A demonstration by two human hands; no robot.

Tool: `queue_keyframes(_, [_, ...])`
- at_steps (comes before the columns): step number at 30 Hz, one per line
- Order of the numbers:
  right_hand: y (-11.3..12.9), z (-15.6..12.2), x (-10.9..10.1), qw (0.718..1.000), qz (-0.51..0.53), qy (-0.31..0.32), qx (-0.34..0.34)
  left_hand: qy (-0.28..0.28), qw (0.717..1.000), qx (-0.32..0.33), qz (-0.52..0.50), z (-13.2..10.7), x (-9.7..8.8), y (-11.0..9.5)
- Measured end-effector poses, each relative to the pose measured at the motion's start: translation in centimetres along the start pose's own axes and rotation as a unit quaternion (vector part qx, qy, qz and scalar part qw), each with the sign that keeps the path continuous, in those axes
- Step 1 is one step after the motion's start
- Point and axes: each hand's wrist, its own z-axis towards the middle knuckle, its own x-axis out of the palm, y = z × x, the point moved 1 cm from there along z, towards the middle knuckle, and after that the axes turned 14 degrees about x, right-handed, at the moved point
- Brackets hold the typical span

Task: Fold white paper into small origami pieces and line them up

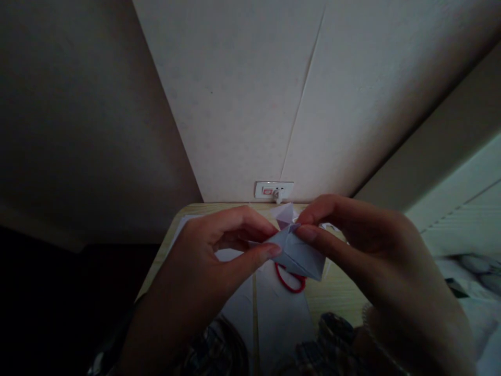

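Paper (303,259) lying btw L hand (209,258) & R hand (381,250) | long axis slanting from L to below R | L pinching side, R pinching top fold

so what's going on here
A person's left hand and right hand are both pinching a folded paper piece above a wooden table. White sheets lie on the table, with a red loop, probably a scissor handle, partly hidden below the piece. More folded paper shows just beyond it.
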Motion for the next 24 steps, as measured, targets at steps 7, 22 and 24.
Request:
queue_keyframes(7, [-0.48, 0.06, -0.14, 0.997, 0.052, 0.046, 0.029, -0.044, 0.999, 0.016, 0.023, -0.1, 0.05, -0.16])
queue_keyframes(22, [-0.57, 0.15, -0.24, 0.99, 0.072, 0.103, 0.07, -0.036, 0.999, 0.029, 0.004, -0.19, -0.11, 0.21])
queue_keyframes(24, [-0.61, 0.17, -0.35, 0.99, 0.063, 0.109, 0.068, -0.031, 0.999, 0.028, 0.016, -0.19, -0.06, 0.2])
